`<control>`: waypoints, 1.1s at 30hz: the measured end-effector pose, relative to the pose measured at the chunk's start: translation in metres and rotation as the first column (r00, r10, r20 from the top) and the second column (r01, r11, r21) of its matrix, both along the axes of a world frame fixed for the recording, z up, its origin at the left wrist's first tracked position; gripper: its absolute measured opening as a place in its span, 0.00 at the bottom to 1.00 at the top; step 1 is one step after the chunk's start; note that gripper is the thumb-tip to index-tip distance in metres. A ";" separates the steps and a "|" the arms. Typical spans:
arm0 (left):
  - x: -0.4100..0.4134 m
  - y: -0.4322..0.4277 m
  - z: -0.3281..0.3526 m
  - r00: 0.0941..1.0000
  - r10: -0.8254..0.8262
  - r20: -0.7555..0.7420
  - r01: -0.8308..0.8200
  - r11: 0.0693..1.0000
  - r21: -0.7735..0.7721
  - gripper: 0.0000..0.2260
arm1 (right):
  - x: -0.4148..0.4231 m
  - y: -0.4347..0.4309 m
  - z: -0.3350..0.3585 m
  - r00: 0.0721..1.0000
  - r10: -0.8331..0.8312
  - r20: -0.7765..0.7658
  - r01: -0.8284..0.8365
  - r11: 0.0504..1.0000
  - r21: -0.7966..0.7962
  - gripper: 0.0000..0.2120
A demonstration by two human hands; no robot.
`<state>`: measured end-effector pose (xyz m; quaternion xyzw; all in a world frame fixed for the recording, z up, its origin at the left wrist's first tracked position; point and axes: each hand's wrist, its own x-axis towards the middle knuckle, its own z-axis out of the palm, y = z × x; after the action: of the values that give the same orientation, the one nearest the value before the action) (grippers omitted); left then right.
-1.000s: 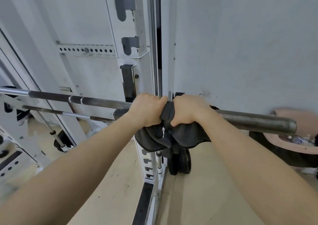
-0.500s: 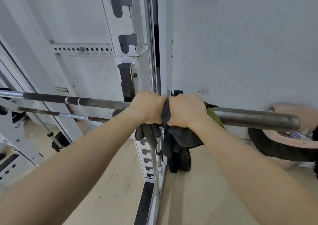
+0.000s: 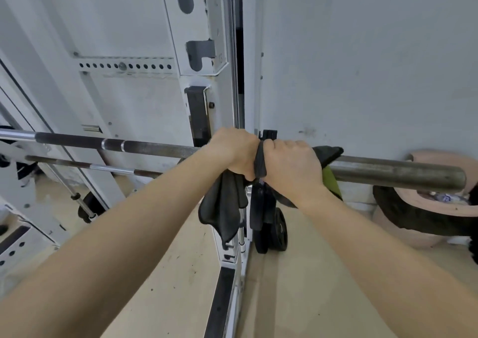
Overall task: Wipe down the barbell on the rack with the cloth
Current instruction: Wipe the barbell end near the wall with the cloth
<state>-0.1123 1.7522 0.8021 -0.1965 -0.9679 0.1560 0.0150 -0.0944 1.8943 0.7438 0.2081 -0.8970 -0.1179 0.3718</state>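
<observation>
Head view: left hand [image 3: 234, 151] and right hand [image 3: 291, 167], side by side, clench the dark cloth [image 3: 225, 205], seemingly wrapped around the barbell [image 3: 393, 173].

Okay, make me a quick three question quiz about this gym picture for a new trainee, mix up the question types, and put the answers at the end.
1. True or false: only one hand is gripping the barbell.
2. Multiple choice: where is the dark cloth? A) lying on the floor B) wrapped over the bar under the hands, its loose ends hanging down C) draped on the rack upright
3. Fill in: the bare sleeve end of the bar sticks out on the ____ side of the view.

Key
1. False: the left hand and right hand both clamp it, side by side.
2. B
3. right
</observation>
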 end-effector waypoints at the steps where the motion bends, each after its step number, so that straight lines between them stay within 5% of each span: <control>1: -0.002 0.001 -0.002 1.000 0.003 -0.011 -0.003 1.000 -0.001 0.15 | 0.000 0.000 0.001 1.000 -0.001 -0.005 0.001 1.000 -0.003 0.12; 3: 0.002 -0.002 -0.016 0.977 -0.029 -0.211 0.034 0.999 0.019 0.13 | -0.004 0.001 0.015 0.971 0.007 0.240 0.000 1.000 -0.027 0.13; 5: 0.011 -0.006 -0.040 0.858 -0.088 -0.507 0.115 0.993 0.022 0.08 | -0.008 0.003 0.038 0.822 0.020 0.570 0.020 0.998 -0.065 0.15; 7: 0.015 -0.008 -0.053 0.754 -0.095 -0.650 0.147 0.989 0.026 0.08 | -0.013 0.003 0.052 0.694 0.031 0.719 0.046 0.995 -0.088 0.16; 10: 0.011 -0.004 -0.035 0.885 -0.081 -0.458 0.099 0.995 0.015 0.12 | -0.010 0.005 0.041 0.810 -0.002 0.586 0.061 0.995 -0.081 0.17; 12: 0.007 -0.002 -0.016 0.977 -0.033 -0.209 0.038 0.999 0.018 0.14 | 0.000 0.007 0.019 0.969 0.011 0.248 -0.003 0.999 -0.035 0.14; 14: 0.003 0.005 -0.003 0.996 -0.031 -0.080 0.031 1.000 0.000 0.16 | 0.007 0.012 0.004 0.999 0.024 0.025 -0.024 0.999 -0.033 0.14; 33: 0.010 0.185 -0.016 0.969 -0.246 -0.033 0.248 0.945 0.212 0.15 | 0.036 0.196 0.004 0.994 -0.070 0.087 0.080 0.989 -0.123 0.13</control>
<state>-0.1019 1.9374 0.7860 -0.3128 -0.9468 0.0482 0.0585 -0.0586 2.0906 0.7476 0.1549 -0.9245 -0.0659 0.3420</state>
